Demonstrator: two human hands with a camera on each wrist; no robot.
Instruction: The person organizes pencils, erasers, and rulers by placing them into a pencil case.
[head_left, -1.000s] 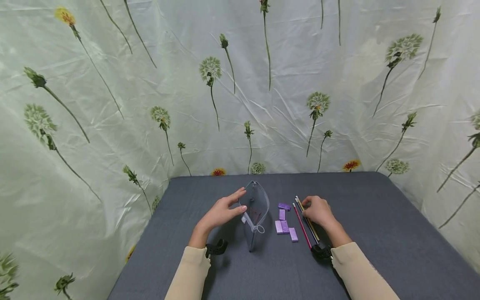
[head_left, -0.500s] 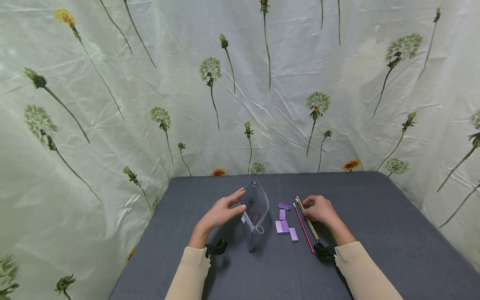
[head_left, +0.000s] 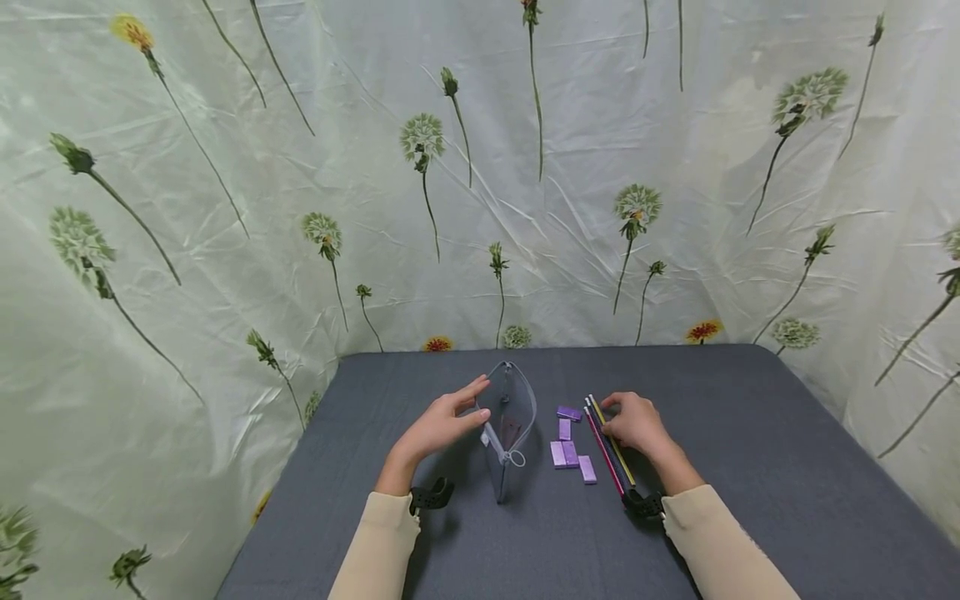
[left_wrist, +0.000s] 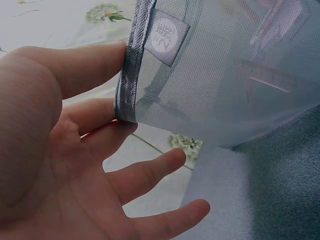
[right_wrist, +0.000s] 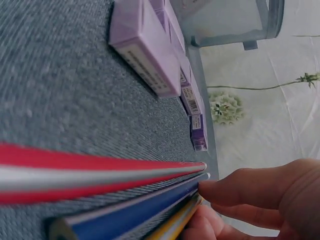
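Note:
My left hand (head_left: 442, 423) pinches the rim of a see-through grey mesh zip pouch (left_wrist: 195, 85) between thumb and fingers, the lower fingers spread. The pouch stands on the table with its mouth held apart; something reddish shows faintly inside. With thumb and finger, my right hand (head_left: 636, 423) pinches a blue pencil (right_wrist: 130, 210) and a yellow pencil (right_wrist: 176, 222) near their far ends. Close alongside on the left lies a red pencil (right_wrist: 100, 172) with a silvery stripe. All three point away from me; the wrist strap hides their near ends in the head view.
Several small purple boxes (head_left: 565, 429) lie between the pouch and the pencils, some touching. The dark grey table (head_left: 547, 542) ends at a pale curtain (head_left: 570, 250) printed with dandelions. Dark table surface extends right of the right hand.
The right hand has shifted slightly left, bringing the blue and yellow pencils closer beside the red one. The left hand and the pouch have hardly moved.

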